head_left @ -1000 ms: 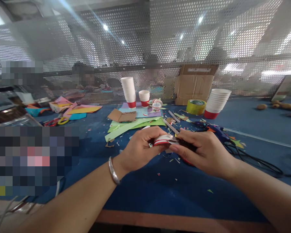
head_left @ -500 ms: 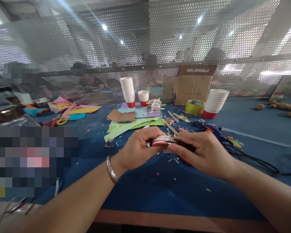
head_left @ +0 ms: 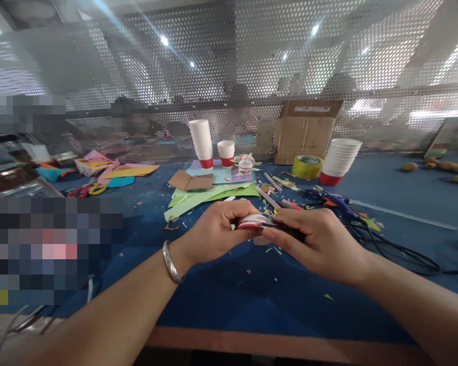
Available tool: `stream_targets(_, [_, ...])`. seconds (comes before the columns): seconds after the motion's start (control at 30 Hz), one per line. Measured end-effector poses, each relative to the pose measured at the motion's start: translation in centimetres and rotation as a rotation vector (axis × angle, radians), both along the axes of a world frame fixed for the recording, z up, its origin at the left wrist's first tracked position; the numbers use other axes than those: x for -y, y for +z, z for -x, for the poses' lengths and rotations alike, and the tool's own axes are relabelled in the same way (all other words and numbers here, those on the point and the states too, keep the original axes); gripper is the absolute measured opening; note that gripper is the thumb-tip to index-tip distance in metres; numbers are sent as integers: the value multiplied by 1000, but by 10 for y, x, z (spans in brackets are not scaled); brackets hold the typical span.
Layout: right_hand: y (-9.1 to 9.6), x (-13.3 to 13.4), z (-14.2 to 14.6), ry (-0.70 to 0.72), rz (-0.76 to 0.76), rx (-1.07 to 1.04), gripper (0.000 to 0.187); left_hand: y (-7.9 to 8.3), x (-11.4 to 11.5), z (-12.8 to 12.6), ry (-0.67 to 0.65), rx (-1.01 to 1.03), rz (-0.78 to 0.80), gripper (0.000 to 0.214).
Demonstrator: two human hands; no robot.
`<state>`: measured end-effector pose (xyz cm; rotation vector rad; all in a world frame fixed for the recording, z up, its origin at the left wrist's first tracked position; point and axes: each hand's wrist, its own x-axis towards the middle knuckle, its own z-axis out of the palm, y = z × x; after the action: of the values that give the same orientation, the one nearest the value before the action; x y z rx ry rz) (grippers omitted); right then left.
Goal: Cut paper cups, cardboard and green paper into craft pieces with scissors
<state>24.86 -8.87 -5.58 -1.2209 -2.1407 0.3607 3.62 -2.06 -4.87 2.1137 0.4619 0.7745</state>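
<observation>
Near the middle of the view my left hand pinches a curved red-and-white paper cup piece between thumb and fingers. My right hand is closed around scissors, whose metal blades meet the right edge of the paper. Most of the scissors' handles are hidden by my fingers. Both hands are just above the blue table, among small paper scraps. Beyond them lie green paper strips and a folded brown cardboard piece.
Stacked paper cups stand at the back, near a single cup. More stacked cups, yellow tape and a cardboard box are on the right. A blue glue gun with black cable lies beside my right hand.
My hands stay almost in place, with the left wrist shifting slightly left. The scissors' blades and the paper have turned a little against each other.
</observation>
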Motion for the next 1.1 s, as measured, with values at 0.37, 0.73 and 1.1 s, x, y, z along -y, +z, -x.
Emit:
stream_targets(0.37, [-3,-3,2,-15,2,-47,41,-4,0,-4,29,19,8,22])
stream_targets(0.73, [-2,-2,3,-21,8,-28,41,-6,-1,-5,9,14,102,24])
stream_targets(1.1, [-1,-5,4,-41,53,-80,43,-5,-2,-7,8,6,217,36])
